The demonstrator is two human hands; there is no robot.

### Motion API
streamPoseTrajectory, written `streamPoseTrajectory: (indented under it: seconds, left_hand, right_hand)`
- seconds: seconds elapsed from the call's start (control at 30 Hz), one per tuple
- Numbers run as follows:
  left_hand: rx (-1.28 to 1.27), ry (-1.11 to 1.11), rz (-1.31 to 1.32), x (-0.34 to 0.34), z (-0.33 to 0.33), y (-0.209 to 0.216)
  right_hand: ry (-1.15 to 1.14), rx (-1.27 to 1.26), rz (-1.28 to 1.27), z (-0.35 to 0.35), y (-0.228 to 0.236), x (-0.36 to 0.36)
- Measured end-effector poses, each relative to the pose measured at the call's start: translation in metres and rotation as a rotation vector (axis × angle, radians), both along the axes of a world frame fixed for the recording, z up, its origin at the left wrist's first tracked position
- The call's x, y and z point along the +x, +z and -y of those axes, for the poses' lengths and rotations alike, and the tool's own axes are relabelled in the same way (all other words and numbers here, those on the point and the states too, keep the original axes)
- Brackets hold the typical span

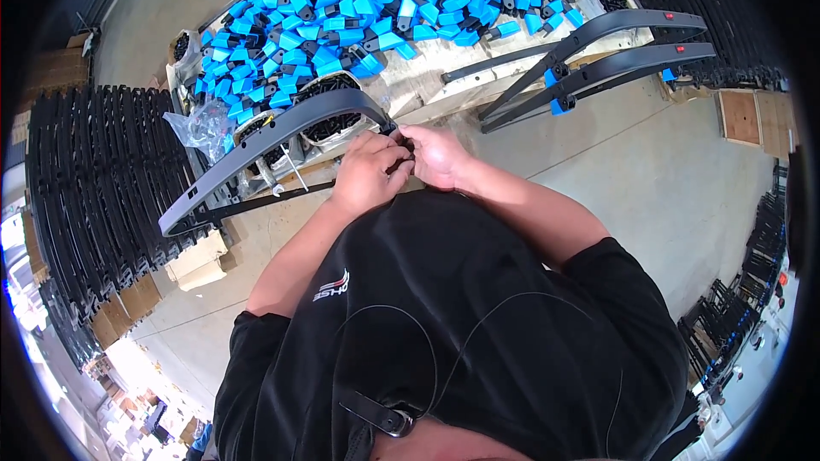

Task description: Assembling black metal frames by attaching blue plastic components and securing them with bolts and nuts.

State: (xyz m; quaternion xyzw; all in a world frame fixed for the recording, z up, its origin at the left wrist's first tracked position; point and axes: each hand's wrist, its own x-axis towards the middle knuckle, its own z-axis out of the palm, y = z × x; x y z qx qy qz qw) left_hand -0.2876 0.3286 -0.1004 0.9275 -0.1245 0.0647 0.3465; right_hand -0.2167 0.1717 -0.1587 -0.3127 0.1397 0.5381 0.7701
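Observation:
A long curved dark-grey frame point(316, 111) lies on the left, its bent end reaching back to my hands near the table's front edge. My left hand point(369, 172) has its fingers curled at that end, pressed around a small dark part there. From the other side my right hand point(437, 156) closes in, thumb and fingers pinched at the same place. The fingers hide most of what is between them, so the small part's kind does not show. A wrench point(295, 167) stands propped or hangs beside the frame, left of my hands.
A large pile of blue and black plastic pieces point(367, 8) covers the table point(427, 85). Two similar curved frames point(615, 64) jut over its right front edge. Black frames are stacked in a row point(102, 196) at the left. Wooden boxes point(739, 115) stand at the far right.

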Motion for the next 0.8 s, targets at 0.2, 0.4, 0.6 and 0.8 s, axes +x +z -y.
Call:
streamPoseTrajectory:
  seconds: [0.2,0.4,0.6,0.8]
  left_hand:
    - [-0.086,0.092,-0.043,-0.004,-0.004,-0.011]
    - [-0.280,0.229,-0.129,-0.014,-0.009,-0.022]
    - [-0.270,0.263,-0.122,-0.012,-0.008,-0.011]
    - [-0.153,0.254,-0.102,-0.016,-0.017,-0.028]
  right_hand:
    - [0.034,-0.155,0.160,0.000,0.000,-0.001]
    - [0.264,-0.068,0.128,0.013,0.014,0.005]
    - [0.209,-0.018,0.116,0.008,0.006,0.005]
    - [0.260,-0.126,0.211,0.004,-0.005,0.002]
